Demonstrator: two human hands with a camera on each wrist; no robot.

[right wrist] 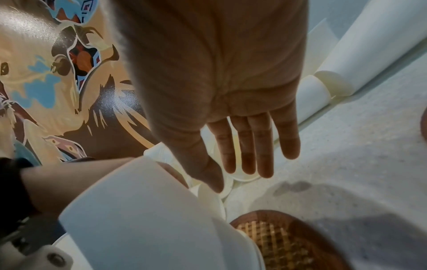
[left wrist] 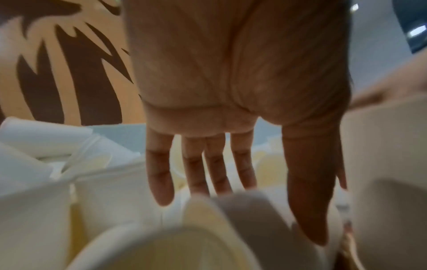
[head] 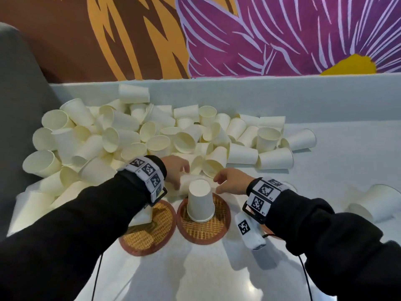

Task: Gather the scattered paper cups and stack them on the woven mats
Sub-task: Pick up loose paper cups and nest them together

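Observation:
Many white paper cups [head: 134,135] lie heaped on the pale table. Two round woven mats sit near me: the left mat [head: 152,235] and the right mat [head: 206,231]. One cup [head: 200,200] stands upside down on the right mat [right wrist: 289,237]. Just behind it a cup [head: 187,184] lies on its side. My left hand [head: 178,181] reaches down onto that lying cup [left wrist: 245,210] with straight, spread fingers. My right hand [head: 219,183] hovers at the other side, fingers straight [right wrist: 242,173], holding nothing. Another cup [head: 142,218] on the left mat is partly hidden under my left wrist.
A few loose cups [head: 377,203] lie on the table at the right. A grey chair back [head: 17,94] stands at the left edge. Behind the heap, a low pale ledge [head: 282,94] runs below the painted wall. A brown rim [head: 270,233] shows under my right forearm.

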